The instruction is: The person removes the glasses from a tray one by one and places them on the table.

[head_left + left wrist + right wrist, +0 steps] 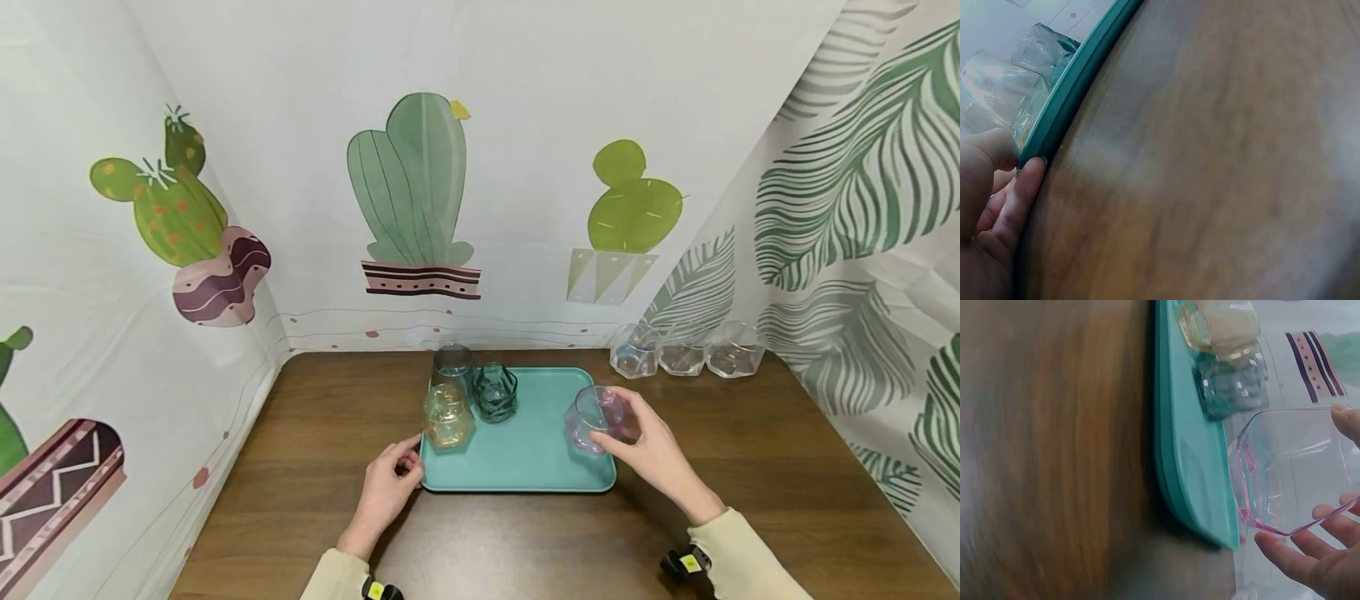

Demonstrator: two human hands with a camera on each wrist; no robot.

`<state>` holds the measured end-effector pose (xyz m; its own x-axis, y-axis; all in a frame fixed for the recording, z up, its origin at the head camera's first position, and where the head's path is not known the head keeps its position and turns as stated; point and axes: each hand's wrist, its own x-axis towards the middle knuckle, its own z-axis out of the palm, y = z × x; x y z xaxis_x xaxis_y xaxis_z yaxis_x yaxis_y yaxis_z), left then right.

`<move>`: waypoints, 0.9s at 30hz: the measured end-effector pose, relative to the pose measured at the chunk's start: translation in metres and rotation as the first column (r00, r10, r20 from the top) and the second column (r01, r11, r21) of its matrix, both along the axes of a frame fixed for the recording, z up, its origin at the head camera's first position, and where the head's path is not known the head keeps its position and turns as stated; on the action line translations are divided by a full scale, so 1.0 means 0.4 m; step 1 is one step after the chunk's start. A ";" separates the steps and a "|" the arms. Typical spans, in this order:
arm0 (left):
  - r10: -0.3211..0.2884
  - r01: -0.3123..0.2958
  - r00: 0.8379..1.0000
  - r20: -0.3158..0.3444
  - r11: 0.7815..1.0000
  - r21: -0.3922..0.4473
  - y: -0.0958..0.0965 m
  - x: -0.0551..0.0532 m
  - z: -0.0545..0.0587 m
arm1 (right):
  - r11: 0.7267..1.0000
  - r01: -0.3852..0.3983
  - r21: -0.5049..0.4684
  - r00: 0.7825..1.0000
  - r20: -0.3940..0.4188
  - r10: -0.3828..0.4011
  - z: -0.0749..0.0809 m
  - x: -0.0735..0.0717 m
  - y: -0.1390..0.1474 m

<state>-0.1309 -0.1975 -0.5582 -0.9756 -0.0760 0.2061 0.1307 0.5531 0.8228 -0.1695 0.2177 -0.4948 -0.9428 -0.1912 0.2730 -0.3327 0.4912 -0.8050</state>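
Over the right part of the teal tray (pixel 525 467), my right hand (pixel 651 442) holds a clear pink-tinted glass (pixel 588 425) between thumb and fingers. In the right wrist view the faceted pink glass (pixel 1297 462) overlaps the tray's end. My left hand (pixel 392 482) pinches the tray's rim (pixel 1063 106) at its front left corner, thumb above and fingers against the outside. On the tray's left side stand an amber glass (pixel 448 421), a dark teal glass (pixel 495 396) and, behind them, a grey-blue glass (pixel 452 360) partly hidden by the amber one.
Three clear glasses (pixel 681 354) stand in a row at the back right of the brown wooden table (pixel 300 467). Behind and at the sides hang white sheets (pixel 525 83) printed with cacti and leaves.
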 end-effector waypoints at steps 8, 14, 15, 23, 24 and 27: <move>0.002 -0.002 1.000 0.011 1.000 -0.001 -0.001 0.001 0.000 | 0.998 0.067 0.020 0.997 -0.031 -0.066 -0.003 -0.018 0.060; 0.009 -0.009 1.000 0.001 1.000 -0.020 0.000 0.000 0.000 | 0.993 0.107 0.045 0.994 -0.012 -0.107 0.002 -0.026 0.105; 0.010 -0.010 1.000 -0.002 1.000 -0.022 0.000 0.000 0.000 | 0.992 0.115 0.049 0.993 -0.005 -0.114 0.004 -0.028 0.113; 0.006 -0.006 1.000 -0.009 1.000 -0.018 0.002 -0.001 0.002 | 0.984 0.169 0.058 0.985 -0.034 -0.167 0.014 -0.029 0.163; 0.006 -0.006 1.000 -0.008 1.000 -0.016 0.003 0.000 0.002 | 0.983 0.177 0.057 0.984 -0.042 -0.175 0.015 -0.029 0.169; 0.005 -0.005 1.000 -0.007 1.000 -0.015 0.003 0.000 0.004 | 0.979 0.195 0.058 0.980 -0.059 -0.191 0.014 -0.030 0.187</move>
<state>-0.1307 -0.1963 -0.5568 -0.9737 -0.0777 0.2143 0.1340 0.5656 0.8137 -0.1814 0.2924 -0.4893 -0.9482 -0.0256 0.3165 -0.2680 0.5994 -0.7543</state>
